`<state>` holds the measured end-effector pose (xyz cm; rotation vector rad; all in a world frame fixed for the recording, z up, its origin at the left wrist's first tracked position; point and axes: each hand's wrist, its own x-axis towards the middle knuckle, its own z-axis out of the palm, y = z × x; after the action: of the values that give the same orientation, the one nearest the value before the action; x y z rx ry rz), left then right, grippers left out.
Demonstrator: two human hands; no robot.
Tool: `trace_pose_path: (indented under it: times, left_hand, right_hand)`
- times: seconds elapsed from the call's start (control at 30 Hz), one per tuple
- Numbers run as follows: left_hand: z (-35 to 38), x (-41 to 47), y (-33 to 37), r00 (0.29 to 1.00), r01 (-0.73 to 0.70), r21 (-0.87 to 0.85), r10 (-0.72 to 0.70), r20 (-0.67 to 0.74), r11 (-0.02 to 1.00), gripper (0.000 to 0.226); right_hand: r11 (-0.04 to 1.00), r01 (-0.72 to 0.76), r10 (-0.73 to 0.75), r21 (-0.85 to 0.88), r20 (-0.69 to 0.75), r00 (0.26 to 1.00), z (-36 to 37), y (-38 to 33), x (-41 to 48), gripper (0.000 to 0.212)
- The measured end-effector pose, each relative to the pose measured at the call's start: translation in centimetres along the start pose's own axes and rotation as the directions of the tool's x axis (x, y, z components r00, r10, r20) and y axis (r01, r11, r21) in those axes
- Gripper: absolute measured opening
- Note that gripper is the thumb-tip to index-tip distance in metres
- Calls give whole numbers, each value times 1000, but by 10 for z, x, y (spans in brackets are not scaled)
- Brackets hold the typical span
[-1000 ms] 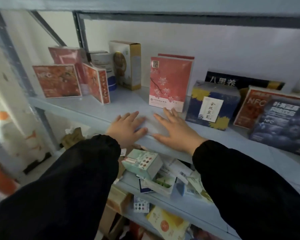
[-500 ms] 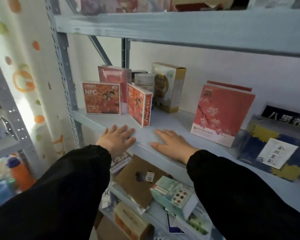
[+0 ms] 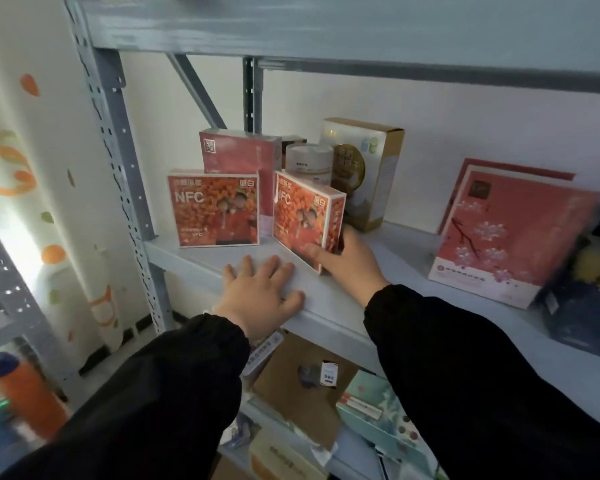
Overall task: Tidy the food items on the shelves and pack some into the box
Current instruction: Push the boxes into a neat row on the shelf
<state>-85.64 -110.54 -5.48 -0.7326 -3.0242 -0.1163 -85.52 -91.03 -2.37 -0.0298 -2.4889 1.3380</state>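
Observation:
On the grey shelf (image 3: 326, 299) stand two orange NFC boxes. The left NFC box (image 3: 215, 207) faces me. The right NFC box (image 3: 305, 216) is turned at an angle, and my right hand (image 3: 347, 263) grips its lower right edge, thumb on the front face and fingers behind it. My left hand (image 3: 260, 294) lies flat on the shelf's front edge, fingers spread. Behind the NFC boxes are a pink box (image 3: 239, 157), a white jar (image 3: 309, 162) and a tall white-and-gold box (image 3: 364, 168). A large pink blossom box (image 3: 513, 233) stands to the right.
A dark blue box (image 3: 589, 282) sits at the far right. The shelf below holds a brown cardboard box (image 3: 302, 386), a teal box (image 3: 378, 407) and several small packs. The shelf's steel upright (image 3: 118, 161) rises at left, with an orange bottle (image 3: 28, 393) beyond it.
The view swung left. My right hand rose off the shelf and took hold of the angled NFC box. My left hand stayed flat on the shelf edge.

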Motion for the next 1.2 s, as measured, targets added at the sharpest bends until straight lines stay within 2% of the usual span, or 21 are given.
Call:
trace_pose_path:
  times: [0.1, 0.17, 0.2, 0.23, 0.27, 0.3, 0.33, 0.37, 0.43, 0.5, 0.57, 0.6, 0.87, 1.03, 1.1, 1.2]
  left_hand:
    - [-2, 1, -1, 998, 29, -75, -33, -54, 997, 91]
    - [-5, -1, -2, 995, 62, -185, -75, -66, 981, 76]
    - [-8, -1, -3, 992, 71, -300, -100, -80, 951, 67]
    - [-10, -1, -2, 985, 71, -474, -136, -103, 878, 63]
    - [-12, -1, 0, 976, 48, -663, -177, -129, 747, 64]
    - [-15, 1, 3, 964, -1, -819, -217, -153, 573, 69]
    - [-19, 3, 8, 956, -56, -906, -238, -170, 420, 75]
    - [-22, 8, 14, 954, -90, -941, -243, -175, 325, 79]
    - [-29, 21, 28, 967, -85, -974, -219, -132, 212, 77]
    - [-34, 33, 40, 976, -59, -990, -201, -84, 128, 58]
    - [-32, 42, 51, 982, -71, -993, -166, -86, 93, 27]
    - [-28, 46, 54, 983, -86, -993, -156, -97, 77, 20]
    - [-15, 52, 52, 972, -149, -985, -169, -163, 89, 20]
    - [-12, 56, 51, 967, -150, -985, -192, -164, 86, 29]
    - [-12, 57, 51, 968, -142, -986, -195, -156, 85, 37]
    - [-11, 59, 51, 965, -159, -981, -192, -178, 107, 21]
  right_hand:
    - [1000, -21, 21, -17, -38, 999, 1, 0, 5, 45]
    - [995, -84, 87, 62, -59, 994, -4, 4, 6, 44]
    - [985, -103, 113, 139, -69, 991, -9, 5, 5, 45]
    - [965, -123, 145, 230, -79, 986, -14, 9, 5, 45]
    - [937, -136, 172, 321, -87, 981, -20, 13, 4, 43]
    - [905, -137, 191, 403, -97, 977, -26, 17, 3, 37]
    - [875, -139, 214, 464, -113, 970, -32, 21, 1, 28]
    - [848, -136, 237, 512, -136, 962, -38, 24, -2, 21]
    - [814, -115, 264, 569, -185, 947, -49, 31, -6, 16]
    - [807, -92, 266, 583, -221, 938, -55, 35, -9, 18]
    - [812, -92, 267, 576, -228, 936, -58, 36, -10, 18]
    - [820, -93, 263, 565, -226, 938, -60, 37, -11, 17]
    - [836, -119, 238, 535, -158, 958, -63, 37, -10, 34]
    - [853, -106, 207, 510, -144, 968, -65, 36, -12, 49]
    - [847, -97, 202, 522, -149, 968, -65, 34, -15, 42]
    - [849, -64, 176, 524, -166, 970, -65, 36, -16, 31]
